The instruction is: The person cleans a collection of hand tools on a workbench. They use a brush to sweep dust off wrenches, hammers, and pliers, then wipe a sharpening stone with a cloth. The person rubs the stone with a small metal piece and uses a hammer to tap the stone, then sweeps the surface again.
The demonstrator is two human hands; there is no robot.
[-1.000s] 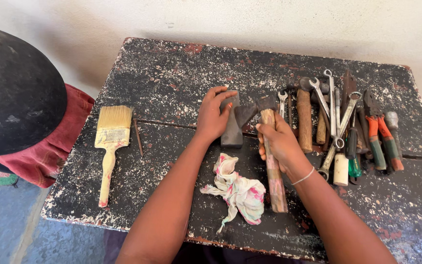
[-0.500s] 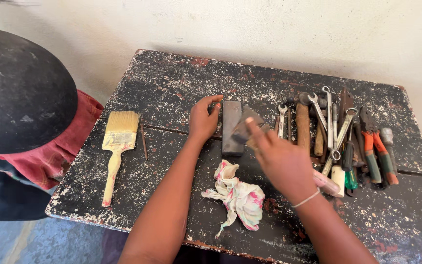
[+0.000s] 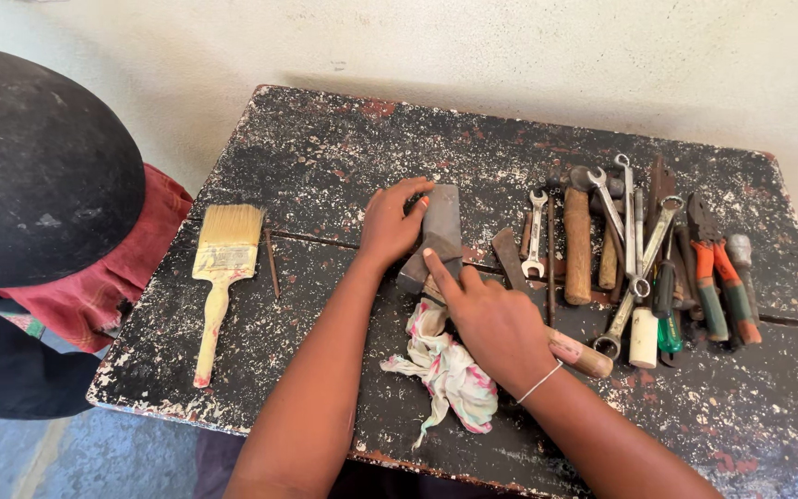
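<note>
No packages, labels, signs or screens show anywhere in the head view.

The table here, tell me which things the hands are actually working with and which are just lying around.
In hand:
- left hand steadying the dark grey block
- right hand, forefinger on the block
- wooden handle under the right hand

Lying about:
- paintbrush
- nail
- patterned rag
- spanners
- hammer
- orange-handled pliers
- green screwdriver
</note>
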